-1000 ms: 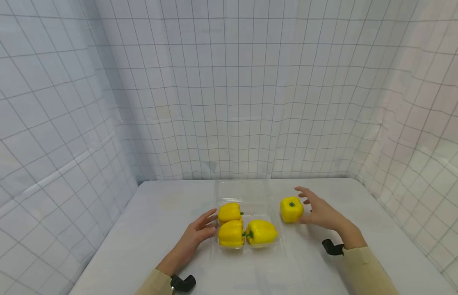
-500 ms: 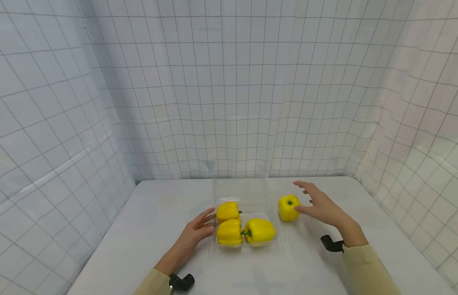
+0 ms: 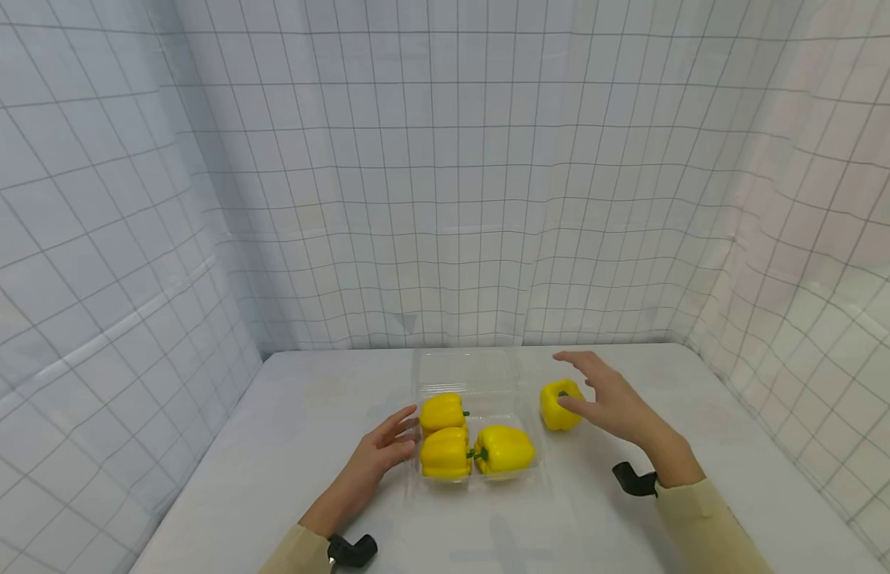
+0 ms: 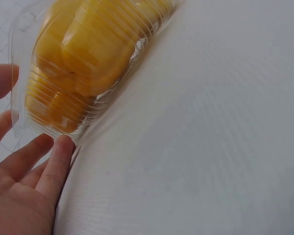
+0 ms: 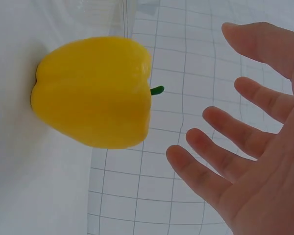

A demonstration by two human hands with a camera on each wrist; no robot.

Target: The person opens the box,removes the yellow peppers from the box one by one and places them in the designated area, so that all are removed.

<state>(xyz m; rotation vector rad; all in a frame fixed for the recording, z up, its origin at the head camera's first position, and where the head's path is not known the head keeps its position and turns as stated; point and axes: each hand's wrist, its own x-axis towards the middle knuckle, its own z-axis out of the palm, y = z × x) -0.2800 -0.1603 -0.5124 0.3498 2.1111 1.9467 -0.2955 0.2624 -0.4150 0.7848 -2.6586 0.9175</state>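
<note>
Three peppers (image 3: pixel 446 453) in clear box (image 3: pixel 496 406), one pepper (image 5: pixel 93 93) left outside
Right hand (image 3: pixel 611 405) is wide, holding nothing; left hand (image 3: pixel 375 456) (loosely spread) beside the box

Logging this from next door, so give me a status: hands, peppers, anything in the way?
Left hand at side of clear container. Right hand open above loose pepper, not touching. Three peppers inside, lid open. No obstruction visible.
</note>
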